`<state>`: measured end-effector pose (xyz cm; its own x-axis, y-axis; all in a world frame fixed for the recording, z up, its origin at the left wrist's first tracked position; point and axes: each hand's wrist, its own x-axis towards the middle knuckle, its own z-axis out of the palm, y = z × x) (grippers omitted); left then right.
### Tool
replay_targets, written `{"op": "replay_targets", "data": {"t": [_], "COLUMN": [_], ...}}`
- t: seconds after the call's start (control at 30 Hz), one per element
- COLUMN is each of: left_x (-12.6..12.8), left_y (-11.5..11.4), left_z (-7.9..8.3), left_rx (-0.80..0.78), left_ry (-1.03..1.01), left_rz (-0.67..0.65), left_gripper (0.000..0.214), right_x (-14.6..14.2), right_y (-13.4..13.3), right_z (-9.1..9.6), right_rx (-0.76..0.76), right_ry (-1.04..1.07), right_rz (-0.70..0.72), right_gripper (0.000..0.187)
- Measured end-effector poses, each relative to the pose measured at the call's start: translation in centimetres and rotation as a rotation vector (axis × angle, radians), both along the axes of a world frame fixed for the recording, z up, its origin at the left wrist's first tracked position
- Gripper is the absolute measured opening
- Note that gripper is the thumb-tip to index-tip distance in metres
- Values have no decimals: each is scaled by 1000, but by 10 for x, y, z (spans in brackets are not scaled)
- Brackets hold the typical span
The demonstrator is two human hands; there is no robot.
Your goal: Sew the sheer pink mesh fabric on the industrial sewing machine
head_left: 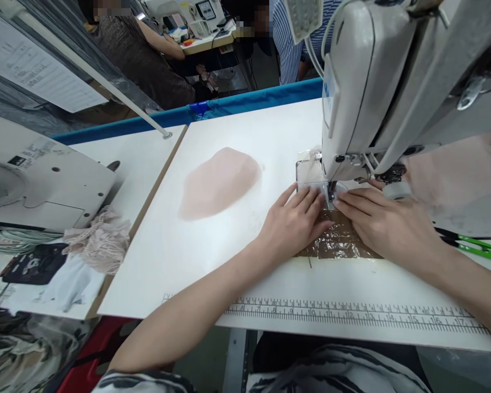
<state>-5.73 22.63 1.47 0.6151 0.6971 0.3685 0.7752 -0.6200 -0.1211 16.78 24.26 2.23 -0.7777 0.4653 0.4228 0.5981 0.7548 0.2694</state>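
Note:
My left hand lies flat on the white table, fingers stretched toward the needle plate of the white sewing machine. My right hand lies flat opposite it, fingertips almost meeting the left ones just below the presser foot. Both press on a small pale, thin piece under the needle; I cannot make it out clearly. A taped brown patch lies under and between the hands.
A pale pink fabric piece lies left of the machine. A printed ruler runs along the table's front edge. Pink cord bundle and another machine sit at left. Green-handled tool at right. People work behind.

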Motion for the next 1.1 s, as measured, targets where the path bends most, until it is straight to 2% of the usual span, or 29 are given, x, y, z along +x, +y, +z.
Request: {"op": "replay_targets", "data": {"t": [0.2,0.4,0.57,0.63,0.67,0.73,0.77,0.8,0.9,1.0,1.1], "left_x": [0,1,10,15,17,18,17,16,11,7,7], "left_y": [5,4,-17,-32,-39,-47,-48,-47,-36,-28,-28], "left_z": [-3,0,10,18,22,30,32,33,29,20,18], "left_rx": [-52,6,-60,-150,-216,-338,-349,-329,-239,-330,-423], "left_ry": [-27,-16,45,16,-17,-111,-162,-202,-207,-179,-218], "left_rz": [42,68,138,31,-79,-306,-349,-336,-108,18,74], "left_gripper": [54,51,45,36,34,41,43,40,32,36,33], "right_x": [2,10,15,16,16,17,17,17,16,15,13], "right_y": [0,1,1,1,0,0,-1,-1,-2,-3,-5], "right_z": [4,1,3,4,5,6,7,7,9,9,9], "right_rx": [-15,-39,-72,-76,-72,-63,-63,-69,-103,-152,-381], "right_ry": [24,102,176,178,179,177,174,172,210,302,344], "right_rz": [-20,-42,-34,-24,-16,-4,-7,-15,-34,-52,-92], "right_gripper": [32,34,45,45,42,37,35,34,34,28,31]}}
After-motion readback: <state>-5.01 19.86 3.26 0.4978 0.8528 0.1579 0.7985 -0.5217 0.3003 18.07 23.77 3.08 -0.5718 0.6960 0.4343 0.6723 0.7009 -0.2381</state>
